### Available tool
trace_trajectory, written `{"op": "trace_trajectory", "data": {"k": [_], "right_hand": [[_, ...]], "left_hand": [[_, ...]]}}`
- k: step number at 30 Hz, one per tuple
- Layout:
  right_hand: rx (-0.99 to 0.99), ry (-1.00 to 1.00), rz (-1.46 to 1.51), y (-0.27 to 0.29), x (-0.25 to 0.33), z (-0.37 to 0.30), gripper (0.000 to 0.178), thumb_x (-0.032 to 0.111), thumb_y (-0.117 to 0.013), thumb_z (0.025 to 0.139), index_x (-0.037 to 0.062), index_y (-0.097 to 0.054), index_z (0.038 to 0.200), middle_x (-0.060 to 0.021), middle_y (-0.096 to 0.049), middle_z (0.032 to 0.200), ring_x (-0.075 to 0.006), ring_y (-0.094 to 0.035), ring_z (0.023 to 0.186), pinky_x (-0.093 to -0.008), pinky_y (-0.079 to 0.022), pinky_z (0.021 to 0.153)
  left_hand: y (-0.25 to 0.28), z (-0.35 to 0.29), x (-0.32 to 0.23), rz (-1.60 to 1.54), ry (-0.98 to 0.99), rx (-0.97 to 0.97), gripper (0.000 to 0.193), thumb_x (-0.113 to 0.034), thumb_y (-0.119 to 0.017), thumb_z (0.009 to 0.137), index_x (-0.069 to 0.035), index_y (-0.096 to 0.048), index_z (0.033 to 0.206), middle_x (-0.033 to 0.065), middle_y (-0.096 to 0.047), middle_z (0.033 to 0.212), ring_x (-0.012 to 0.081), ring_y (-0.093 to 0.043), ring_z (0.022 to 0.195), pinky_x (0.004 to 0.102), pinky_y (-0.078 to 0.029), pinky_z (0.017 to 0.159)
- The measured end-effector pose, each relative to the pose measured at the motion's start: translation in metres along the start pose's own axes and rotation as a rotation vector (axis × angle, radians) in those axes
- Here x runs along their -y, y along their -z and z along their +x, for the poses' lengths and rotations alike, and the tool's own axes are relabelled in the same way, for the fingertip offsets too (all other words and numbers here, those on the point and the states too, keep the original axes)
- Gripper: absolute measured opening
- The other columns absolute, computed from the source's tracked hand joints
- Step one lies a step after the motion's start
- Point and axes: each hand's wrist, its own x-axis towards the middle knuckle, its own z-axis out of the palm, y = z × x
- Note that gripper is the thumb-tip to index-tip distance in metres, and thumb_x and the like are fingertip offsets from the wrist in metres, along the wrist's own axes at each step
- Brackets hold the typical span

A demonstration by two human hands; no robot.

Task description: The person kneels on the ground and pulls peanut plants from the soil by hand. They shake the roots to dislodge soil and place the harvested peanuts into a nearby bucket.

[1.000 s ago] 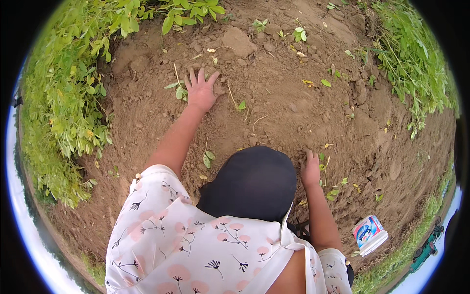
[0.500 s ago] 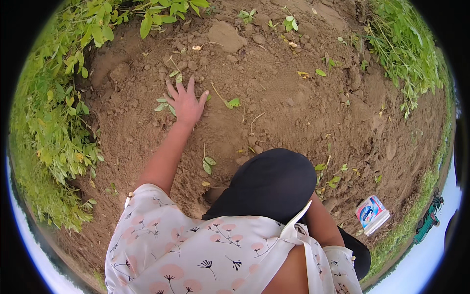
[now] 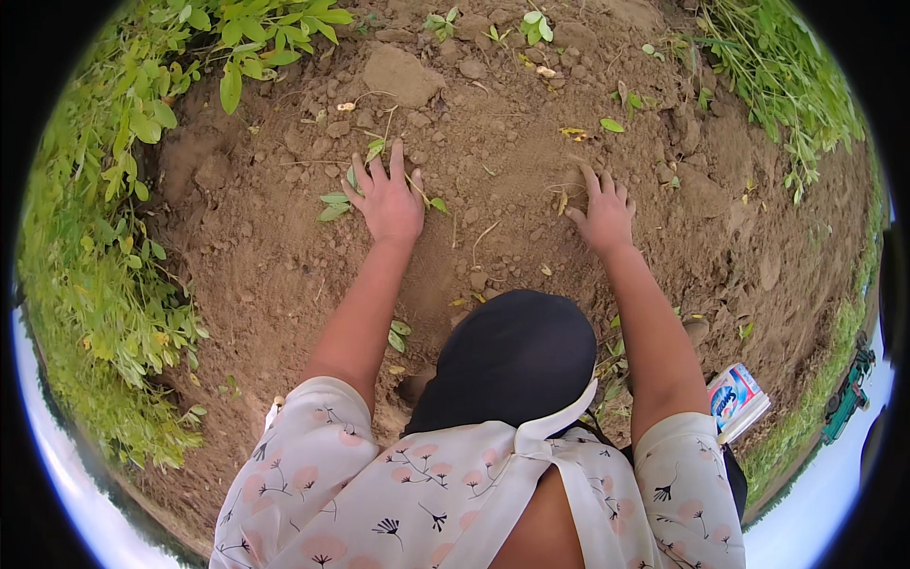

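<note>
1. The left hand [image 3: 389, 201] lies flat on the soil [image 3: 493, 171] in the upper middle of the frame, fingers spread and palm down; it grips nothing, though its fingertips touch a small green weed [image 3: 334, 204] just to its left.
2. The right hand [image 3: 604, 216] rests right of centre, also open, fingers splayed and pressed into the dirt beside a dry yellowish stem [image 3: 563, 199]; it holds nothing.
3. Both forearms reach straight up the frame from the flowered sleeves [image 3: 313, 455] at the lower edge, elbows nearly extended, either side of a dark cap [image 3: 512, 356].
4. The weed looks light, soft and easily torn; by my reckoning, a pinch low at the base of its stem, close to the ground, would serve better than pulling the leaves.
5. The soil appears dry, loose and crumbly, with hard clods [image 3: 403, 74] toward the top; it would likely break apart under the fingers.
6. Leafy plants [image 3: 104, 218] border the left edge, and a small printed packet [image 3: 737, 396] lies at the lower right.
</note>
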Motion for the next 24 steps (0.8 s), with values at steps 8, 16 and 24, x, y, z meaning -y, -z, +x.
{"op": "trace_trajectory", "data": {"k": [8,16,24], "right_hand": [[-0.114,0.101,0.531,0.011,-0.033,0.108,0.038,0.012,-0.062,0.094,0.0144,-0.057,0.132,-0.0197,-0.055,0.139,-0.0399,-0.047,0.132,-0.0487,-0.041,0.109],[-0.303,0.149,0.34,0.048,0.064,0.264,0.068,0.05,-0.071,0.087,0.0226,-0.053,0.147,-0.0116,-0.04,0.159,-0.043,-0.039,0.138,-0.0622,-0.032,0.113],[0.076,0.386,-0.017,0.059,0.05,0.215,0.031,0.026,-0.069,0.09,0.0172,-0.069,0.12,-0.0069,-0.056,0.131,-0.0377,-0.046,0.129,-0.0548,-0.048,0.096]], "left_hand": [[-0.009,0.005,-0.003,0.043,0.024,-0.103,0.057,-0.034,-0.059,0.095,-0.025,-0.047,0.149,0.0123,-0.053,0.137,0.0367,-0.033,0.145,0.0638,-0.015,0.12],[-0.015,0.008,-0.005,0.022,0.021,-0.15,0.057,-0.03,-0.062,0.09,-0.027,-0.052,0.146,0.0139,-0.054,0.13,0.0385,-0.036,0.143,0.0624,-0.017,0.119],[-0.013,0.005,0.003,0.048,-0.006,-0.187,0.057,-0.028,-0.062,0.088,-0.022,-0.053,0.144,0.0126,-0.054,0.13,0.0368,-0.038,0.14,0.0583,-0.02,0.119]]}}
